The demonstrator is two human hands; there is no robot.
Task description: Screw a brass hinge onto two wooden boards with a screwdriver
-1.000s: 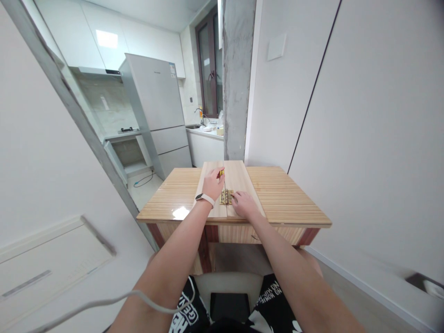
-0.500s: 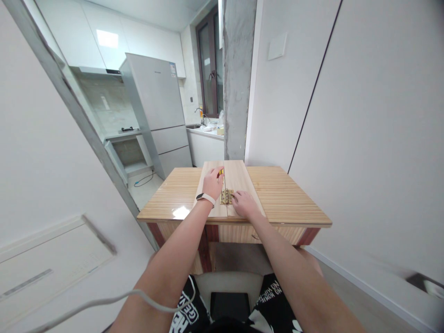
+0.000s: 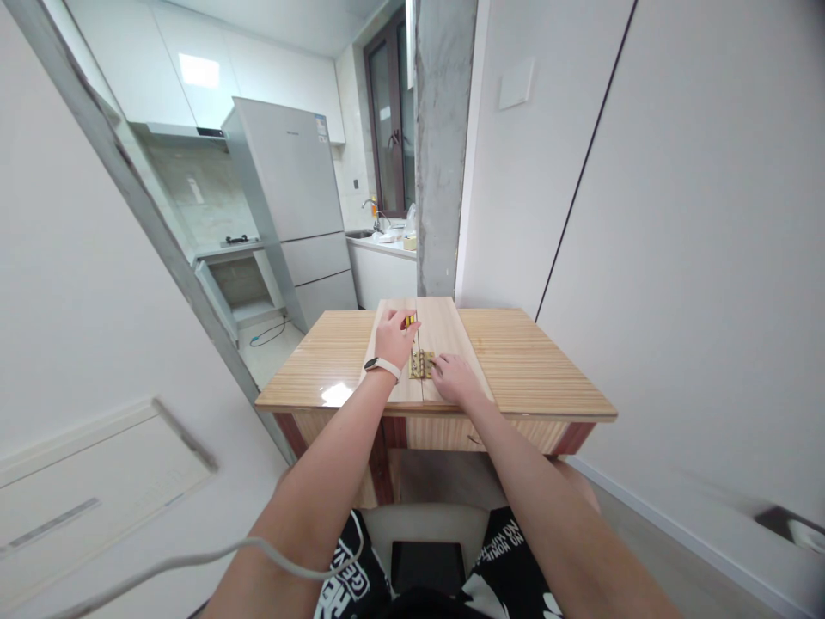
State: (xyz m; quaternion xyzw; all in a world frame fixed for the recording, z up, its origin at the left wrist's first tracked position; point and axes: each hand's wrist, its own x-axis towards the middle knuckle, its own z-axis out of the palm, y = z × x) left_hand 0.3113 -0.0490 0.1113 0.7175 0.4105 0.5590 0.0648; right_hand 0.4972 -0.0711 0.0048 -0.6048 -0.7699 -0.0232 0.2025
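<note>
A brass-coloured hinge point(image 3: 417, 365) lies across the seam between two pale wooden boards point(image 3: 438, 318). Above its far side, my left hand point(image 3: 394, 338) is closed around a small yellow-and-black handle with some red, which looks like a screwdriver point(image 3: 410, 321). The fingers wrap the handle, and its lower end is mostly hidden. My right hand point(image 3: 455, 378) rests on the right board, its bent fingertips pressed together at the hinge's right leaf. Screw heads or holes show on the left leaf, too small to tell apart.
The boards lie on a striped wooden table point(image 3: 541, 365) with a drawer front below. A pale cable point(image 3: 258, 543) crosses my left forearm. White walls stand close on both sides, and a refrigerator point(image 3: 290, 172) is in the kitchen beyond.
The fingers of my left hand have shifted slightly around the yellow-and-black handle, a fingertip now reaching further right. My right hand and the hinge stay where they were.
</note>
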